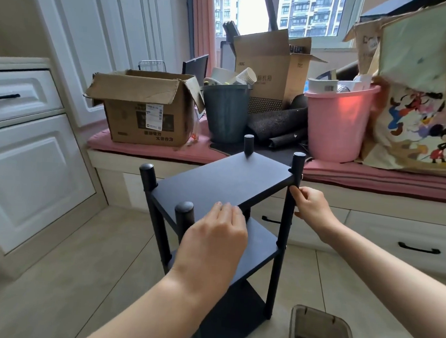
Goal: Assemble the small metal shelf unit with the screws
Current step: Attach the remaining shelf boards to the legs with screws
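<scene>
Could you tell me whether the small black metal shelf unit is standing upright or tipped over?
Upright: the small black metal shelf unit stands on the tiled floor, its posts vertical and three shelves level.

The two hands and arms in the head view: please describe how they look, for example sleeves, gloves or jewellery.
Both the left hand and the right hand are bare, with no gloves. No ring, watch or bracelet is visible. Both forearms are uncovered as far as the picture edge, so no sleeves show. The visible fingernails look short and unpainted.
</scene>
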Demonstrator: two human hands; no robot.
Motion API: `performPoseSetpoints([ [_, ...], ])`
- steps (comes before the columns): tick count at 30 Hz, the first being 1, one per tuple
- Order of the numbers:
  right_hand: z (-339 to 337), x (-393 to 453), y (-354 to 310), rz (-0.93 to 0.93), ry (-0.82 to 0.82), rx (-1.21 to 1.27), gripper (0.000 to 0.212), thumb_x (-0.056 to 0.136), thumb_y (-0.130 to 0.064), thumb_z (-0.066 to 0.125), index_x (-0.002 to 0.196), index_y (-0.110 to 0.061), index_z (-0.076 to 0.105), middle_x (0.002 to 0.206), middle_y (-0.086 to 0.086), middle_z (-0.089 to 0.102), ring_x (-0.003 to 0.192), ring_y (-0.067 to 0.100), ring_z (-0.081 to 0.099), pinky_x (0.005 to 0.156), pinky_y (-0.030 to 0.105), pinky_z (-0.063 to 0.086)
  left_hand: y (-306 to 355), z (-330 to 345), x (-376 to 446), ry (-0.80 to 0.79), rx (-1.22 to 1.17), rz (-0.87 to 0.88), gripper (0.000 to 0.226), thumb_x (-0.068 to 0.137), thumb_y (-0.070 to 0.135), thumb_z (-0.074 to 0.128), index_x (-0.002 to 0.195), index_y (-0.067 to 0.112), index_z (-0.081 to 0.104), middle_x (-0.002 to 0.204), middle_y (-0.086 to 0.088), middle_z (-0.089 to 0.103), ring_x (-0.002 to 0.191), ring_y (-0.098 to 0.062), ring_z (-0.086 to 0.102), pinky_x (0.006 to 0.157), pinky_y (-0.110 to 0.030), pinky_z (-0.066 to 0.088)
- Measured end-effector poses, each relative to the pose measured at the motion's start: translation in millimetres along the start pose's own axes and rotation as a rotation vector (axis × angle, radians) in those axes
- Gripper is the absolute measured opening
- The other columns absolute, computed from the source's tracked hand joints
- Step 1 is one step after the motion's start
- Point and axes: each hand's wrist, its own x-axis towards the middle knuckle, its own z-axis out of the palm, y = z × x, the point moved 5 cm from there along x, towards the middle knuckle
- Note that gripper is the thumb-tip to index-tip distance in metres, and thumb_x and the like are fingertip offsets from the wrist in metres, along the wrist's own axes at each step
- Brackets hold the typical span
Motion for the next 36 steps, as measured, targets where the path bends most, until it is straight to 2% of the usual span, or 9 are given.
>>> performPoseSetpoints([
  [4, -15.1, -18.9, -0.9, 0.019, 0.172, -0.078, 0.025, 0.099, -0.024, 0.052, 0.110, -0.009, 0.069, 0.104, 0.006, 0.069, 0.100, 0.023, 0.059, 0.084, 0.030, 0.041, -13.2, -34.5, -15.7, 0.443, -0.365, -0.024, 0.007, 0.082, 0.013, 0.076, 0.087, 0.010, 0.073, 0.070, 0.004, 0.070, 0.060, -0.012, 0.068, 0.058, -0.028, 0.058],
  [8, -17.2, -59.6, -23.6, -0.084, 0.183, -0.078, 0.017, 0.095, -0.015, 0.052, 0.101, -0.015, 0.068, 0.094, -0.002, 0.072, 0.099, 0.019, 0.063, 0.078, 0.027, 0.042, -74.1, -55.4, -32.3, 0.690, -0.856, -0.504, 0.009, 0.089, 0.030, 0.056, 0.085, 0.026, 0.064, 0.062, 0.015, 0.063, 0.055, -0.006, 0.063, 0.053, -0.015, 0.047],
  [11, -0.2, -93.7, -68.6, -0.243, 0.090, 0.025, 0.018, 0.095, -0.015, 0.054, 0.087, -0.019, 0.070, 0.080, -0.008, 0.073, 0.086, 0.014, 0.068, 0.073, 0.029, 0.051, -108.4, -25.3, -38.6, 0.703, -1.203, -0.975, 0.010, 0.090, 0.023, 0.064, 0.092, 0.022, 0.054, 0.071, 0.009, 0.057, 0.063, -0.013, 0.053, 0.054, -0.019, 0.041],
  [15, 40.6, -135.2, -132.1, -0.463, -0.078, 0.052, 0.016, 0.098, -0.023, 0.057, 0.086, -0.023, 0.068, 0.079, -0.010, 0.071, 0.075, -0.004, 0.063, 0.068, 0.011, 0.047, -104.7, 33.9, -39.3, 0.423, -1.730, -1.450, 0.022, 0.088, 0.024, 0.069, 0.084, 0.014, 0.050, 0.077, -0.003, 0.048, 0.062, -0.016, 0.047, 0.059, -0.027, 0.044],
  [18, 65.5, -149.8, -159.3, -0.547, -0.104, -0.028, 0.018, 0.099, -0.031, 0.054, 0.090, -0.021, 0.066, 0.083, -0.008, 0.068, 0.078, -0.004, 0.057, 0.064, 0.006, 0.042, -89.8, 62.4, -36.3, 0.207, -1.929, -1.405, 0.022, 0.089, 0.032, 0.070, 0.089, 0.012, 0.061, 0.072, -0.004, 0.067, 0.060, -0.018, 0.065, 0.058, -0.030, 0.051],
  [22, 89.8, -151.4, -167.6, -0.558, -0.181, -0.142, 0.031, 0.094, -0.046, 0.056, 0.093, -0.017, 0.066, 0.092, -0.004, 0.063, 0.074, 0.004, 0.055, 0.064, 0.016, 0.038, -77.4, 71.1, -23.7, 0.021, -1.929, -1.110, 0.046, 0.090, 0.048, 0.067, 0.113, 0.008, 0.071, 0.107, -0.014, 0.076, 0.102, -0.031, 0.072, 0.089, -0.044, 0.058],
  [25, 96.6, -150.4, -164.3, -0.584, -0.193, -0.212, 0.025, 0.091, -0.043, 0.064, 0.092, -0.018, 0.066, 0.093, -0.005, 0.058, 0.074, 0.005, 0.053, 0.066, 0.015, 0.039, -75.6, 69.8, -19.9, 0.015, -1.904, -1.004, 0.045, 0.089, 0.041, 0.072, 0.108, 0.001, 0.071, 0.094, -0.015, 0.077, 0.092, -0.029, 0.075, 0.099, -0.050, 0.054],
  [31, 86.0, -148.3, -154.3, -0.622, -0.204, -0.296, 0.007, 0.094, -0.033, 0.061, 0.093, -0.027, 0.060, 0.095, -0.006, 0.062, 0.078, 0.001, 0.058, 0.064, 0.006, 0.041, -64.8, 70.8, -19.4, 0.024, -1.864, -1.035, 0.041, 0.086, 0.035, 0.074, 0.107, 0.000, 0.067, 0.081, -0.010, 0.074, 0.084, -0.028, 0.072, 0.090, -0.046, 0.059],
  [36, 61.7, -144.0, -138.3, -0.535, -0.167, -0.201, 0.012, 0.089, -0.034, 0.069, 0.092, -0.023, 0.069, 0.082, -0.006, 0.070, 0.062, 0.007, 0.068, 0.063, 0.028, 0.059, -43.3, 69.2, -14.7, 0.009, -1.969, -1.057, 0.030, 0.087, 0.027, 0.072, 0.099, 0.000, 0.070, 0.074, -0.010, 0.073, 0.063, -0.020, 0.071, 0.055, -0.025, 0.055],
])
